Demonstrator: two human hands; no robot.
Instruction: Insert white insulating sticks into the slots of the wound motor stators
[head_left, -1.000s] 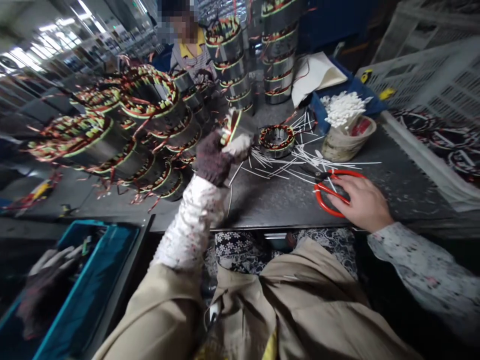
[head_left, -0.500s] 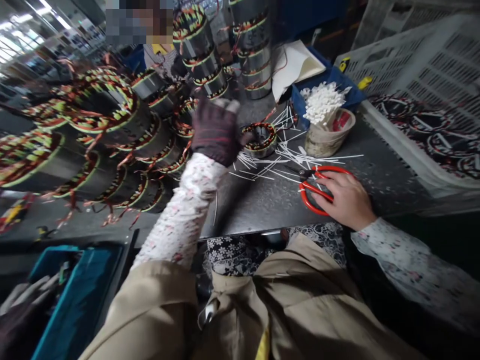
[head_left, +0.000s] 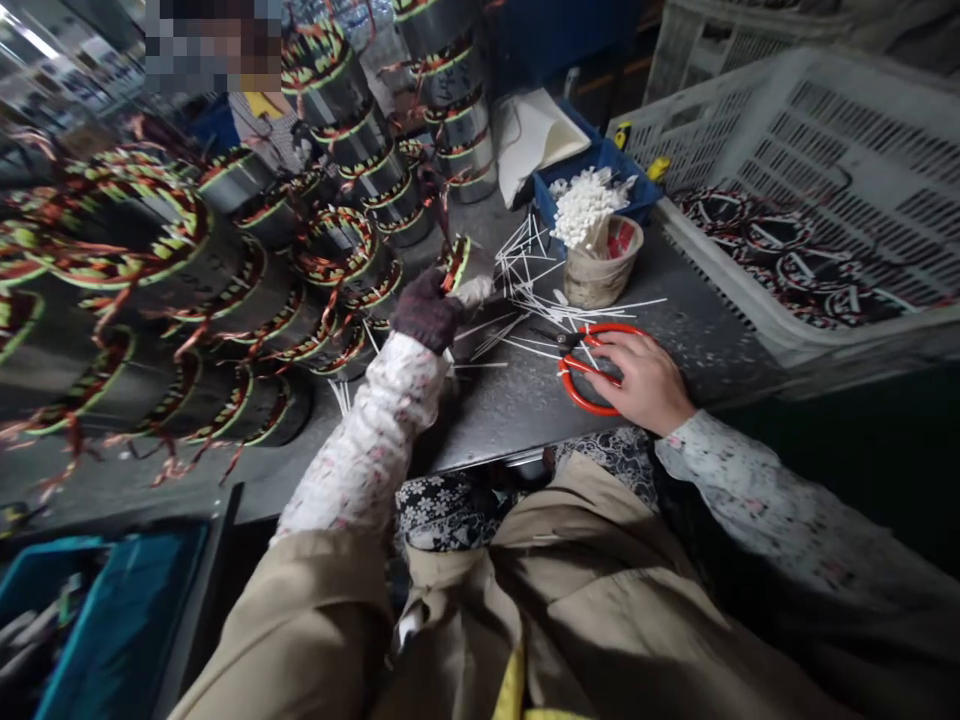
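Observation:
My left hand [head_left: 429, 310], in a dark glove with pale fingertips, is closed on a motor stator [head_left: 472, 262] with copper windings. The stator is tipped on its side above the bench, and the glove hides part of it. My bare right hand [head_left: 643, 380] rests on the bench with its fingers around the red handles of scissors [head_left: 576, 394]. Their dark blades point left toward loose white strips [head_left: 536, 300] scattered on the bench [head_left: 517, 410].
Stacked stators [head_left: 360, 140] crowd the left and back. Behind the strips stand a cup [head_left: 600, 275] and a blue bin [head_left: 641, 195] with white pieces. A white crate [head_left: 772, 330] of wire coils is at right, a teal bin [head_left: 127, 620] lower left. Another person [head_left: 262, 130] is behind the stacks.
My left hand has come down and nearer, and the stator that lay flat on the bench is now tipped up in its grip. The right hand stays on the scissors. The view has shifted.

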